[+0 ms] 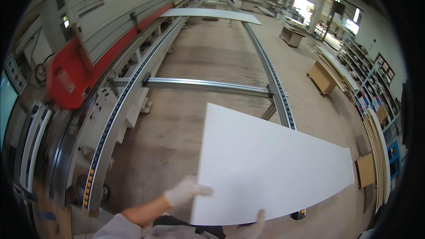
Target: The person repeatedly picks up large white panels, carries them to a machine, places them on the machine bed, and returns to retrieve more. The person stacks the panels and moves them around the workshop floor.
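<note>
A large flat white panel (pixel 270 168) tilts in front of me, its far part above the right rail of the machine's feed table. My left hand (pixel 186 191), in a pale work glove, grips the panel's left edge, with the thumb on the upper face and the fingers hidden behind it. At the panel's near edge, my right hand (pixel 256 226) holds on too. Only its gloved thumb and part of the hand show there; its other fingers are underneath, out of sight.
A long machine (pixel 115 0) with a red guard (pixel 66 82) runs along the left. Two roller rails (pixel 126 88) joined by a metal crossbar (pixel 208 83) stretch away. Another white panel (pixel 212 14) lies across them farther off. Stacked boards (pixel 376 159) and shelves (pixel 372 79) stand right.
</note>
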{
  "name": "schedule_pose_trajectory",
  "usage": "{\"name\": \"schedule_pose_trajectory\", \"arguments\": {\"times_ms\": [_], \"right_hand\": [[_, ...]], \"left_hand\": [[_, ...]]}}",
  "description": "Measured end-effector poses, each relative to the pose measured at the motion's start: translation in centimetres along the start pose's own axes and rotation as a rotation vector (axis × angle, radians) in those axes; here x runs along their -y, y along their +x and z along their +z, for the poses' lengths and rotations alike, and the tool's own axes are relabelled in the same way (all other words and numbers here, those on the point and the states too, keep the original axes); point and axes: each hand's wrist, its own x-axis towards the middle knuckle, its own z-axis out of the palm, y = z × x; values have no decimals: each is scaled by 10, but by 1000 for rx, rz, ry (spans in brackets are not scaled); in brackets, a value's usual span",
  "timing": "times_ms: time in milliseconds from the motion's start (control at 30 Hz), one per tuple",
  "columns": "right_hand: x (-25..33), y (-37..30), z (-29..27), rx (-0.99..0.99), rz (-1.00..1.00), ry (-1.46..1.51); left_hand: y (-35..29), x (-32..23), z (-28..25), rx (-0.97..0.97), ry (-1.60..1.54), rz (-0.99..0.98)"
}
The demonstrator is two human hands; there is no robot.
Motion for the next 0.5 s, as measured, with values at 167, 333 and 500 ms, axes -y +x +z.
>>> {"name": "schedule_pose_trajectory", "arguments": {"times_ms": [167,333,500], "right_hand": [[26,-34,-14,-15,-78,-49],[90,18,-46,-192,-626,-370],[34,-21,-34,-74,-712,-375]], "left_hand": [[-130,-47,-84,-222,111,1],[-212,-57,-123,-262,173,-7],[-252,-20,-177,-193,117,74]]}}
